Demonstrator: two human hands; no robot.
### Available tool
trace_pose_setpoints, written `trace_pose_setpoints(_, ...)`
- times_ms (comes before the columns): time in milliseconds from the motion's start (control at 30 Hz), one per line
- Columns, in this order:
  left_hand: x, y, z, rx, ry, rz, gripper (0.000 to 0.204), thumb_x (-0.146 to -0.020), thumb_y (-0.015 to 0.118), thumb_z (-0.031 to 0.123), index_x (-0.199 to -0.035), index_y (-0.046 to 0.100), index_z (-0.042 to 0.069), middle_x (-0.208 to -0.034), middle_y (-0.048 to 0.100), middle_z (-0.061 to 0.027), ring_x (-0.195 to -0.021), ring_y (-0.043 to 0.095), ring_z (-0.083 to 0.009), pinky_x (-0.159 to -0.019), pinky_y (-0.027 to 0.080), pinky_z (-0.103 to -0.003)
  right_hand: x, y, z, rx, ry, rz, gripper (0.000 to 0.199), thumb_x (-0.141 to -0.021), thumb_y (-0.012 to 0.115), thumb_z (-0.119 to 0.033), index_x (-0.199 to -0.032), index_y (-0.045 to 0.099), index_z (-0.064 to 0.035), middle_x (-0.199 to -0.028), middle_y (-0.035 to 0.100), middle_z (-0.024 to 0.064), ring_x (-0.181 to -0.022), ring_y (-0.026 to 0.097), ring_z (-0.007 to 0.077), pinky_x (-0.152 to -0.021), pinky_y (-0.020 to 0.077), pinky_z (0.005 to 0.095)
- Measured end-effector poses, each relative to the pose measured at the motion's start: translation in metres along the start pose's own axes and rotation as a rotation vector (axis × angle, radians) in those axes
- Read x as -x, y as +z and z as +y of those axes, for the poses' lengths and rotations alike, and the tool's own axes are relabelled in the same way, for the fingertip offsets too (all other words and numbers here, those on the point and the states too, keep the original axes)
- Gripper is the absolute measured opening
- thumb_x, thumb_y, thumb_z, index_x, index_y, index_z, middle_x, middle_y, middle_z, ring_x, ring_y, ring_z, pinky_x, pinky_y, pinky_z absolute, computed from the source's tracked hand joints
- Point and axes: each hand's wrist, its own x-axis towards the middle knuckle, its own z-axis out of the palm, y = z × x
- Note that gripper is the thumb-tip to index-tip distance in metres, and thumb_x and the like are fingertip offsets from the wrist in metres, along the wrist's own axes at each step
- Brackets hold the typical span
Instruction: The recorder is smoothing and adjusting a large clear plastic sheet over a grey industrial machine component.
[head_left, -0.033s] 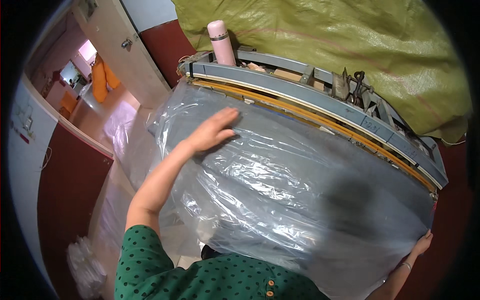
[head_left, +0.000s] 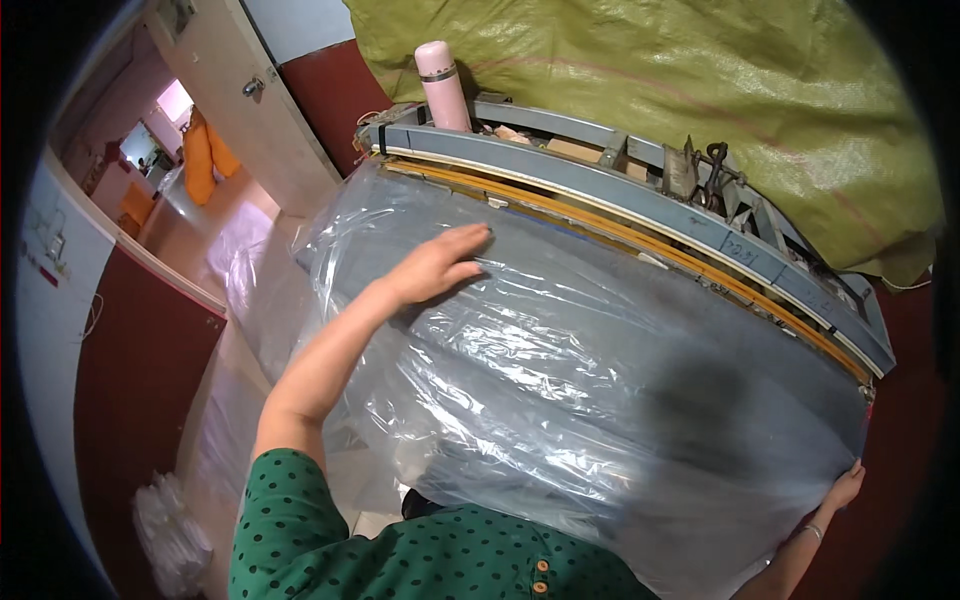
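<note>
A wide sheet of clear plastic film (head_left: 560,370) covers the work surface in front of me, wrinkled and shiny toward its left half. My left hand (head_left: 437,266) lies on the film's upper left part, palm down, with its fingers stretched out and the thumb apart. At the far right, my right hand (head_left: 846,486) pinches the corner of the film at the surface's edge; its fingertips show only in part. Beyond the film runs a grey metal beam (head_left: 600,175) with a yellow strip (head_left: 600,222) along its near side.
Behind the beam stand a pink bottle (head_left: 443,88) and some dark metal tools (head_left: 712,175). A yellow-green tarp (head_left: 640,70) hangs at the back. To the left are an open door (head_left: 262,110) and a doorway. Bundled plastic (head_left: 172,530) lies on the floor at lower left.
My left hand has slid a little to the right and toward me over the film. The right hand has stayed at the corner.
</note>
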Motion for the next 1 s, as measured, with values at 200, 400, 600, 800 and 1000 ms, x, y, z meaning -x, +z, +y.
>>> trace_pose_setpoints(200,-0.03,0.038,-0.012,-0.085,-0.057,0.102,0.025,-0.076,0.056,0.019,-0.095,0.057,0.003,-0.094,0.059,-0.0108,-0.088,0.052,-0.0271,-0.076,0.043,-0.035,-0.028,-0.01,0.077,-0.572,0.206,-0.148,0.038,-0.085,0.045,-0.038,-0.098,0.055,-0.003,-0.085,0.057,0.0047,-0.075,0.051,0.015,-0.066,0.0407,0.0273)
trace_pose_setpoints(400,-0.047,0.046,-0.011,-0.028,-0.226,0.292,0.013,-0.069,0.061,0.013,-0.079,0.06,0.004,-0.077,0.058,-0.0083,-0.078,0.053,-0.0272,-0.068,0.043,-0.035,0.012,-0.105,0.01,-1.042,0.394,0.017,0.039,-0.083,0.051,-0.034,-0.106,0.051,-0.0027,-0.099,0.052,0.0037,-0.087,0.048,0.0123,-0.076,0.0394,0.0237)
trace_pose_setpoints(600,-0.064,0.041,-0.014,-0.116,-0.115,0.186,0.008,-0.07,0.058,0.011,-0.068,0.054,0.004,-0.075,0.054,-0.0114,-0.082,0.051,-0.0281,-0.067,0.042,-0.037,0.001,-0.103,0.028,-0.948,0.377,-0.039,0.04,-0.085,0.049,-0.03,-0.112,0.048,-0.0008,-0.108,0.052,0.0099,-0.094,0.05,0.0196,-0.082,0.0403,0.0291)
trace_pose_setpoints(800,-0.088,0.014,0.005,0.67,-0.414,0.834,0.016,-0.083,0.043,0.019,-0.083,0.049,0.004,-0.063,0.043,-0.0018,-0.059,0.041,-0.0127,-0.059,0.039,-0.025,-0.05,-0.037,-0.026,-1.053,0.233,0.027,0.024,-0.081,0.043,-0.013,-0.094,0.059,-0.0009,-0.085,0.059,0.0051,-0.075,0.054,0.0153,-0.068,0.0435,0.0259)
trace_pose_setpoints(1000,-0.052,0.047,-0.136,0.173,-0.505,0.839,0.018,-0.084,0.045,0.018,-0.075,0.05,0.004,-0.067,0.048,0.0004,-0.061,0.042,-0.008,-0.056,0.036,-0.022,-0.017,0.071,-0.151,-0.511,-0.053,0.159,0.027,-0.083,0.049,-0.026,-0.078,0.056,-0.0007,-0.07,0.057,0.0151,-0.066,0.054,0.0241,-0.062,0.0423,0.0348)
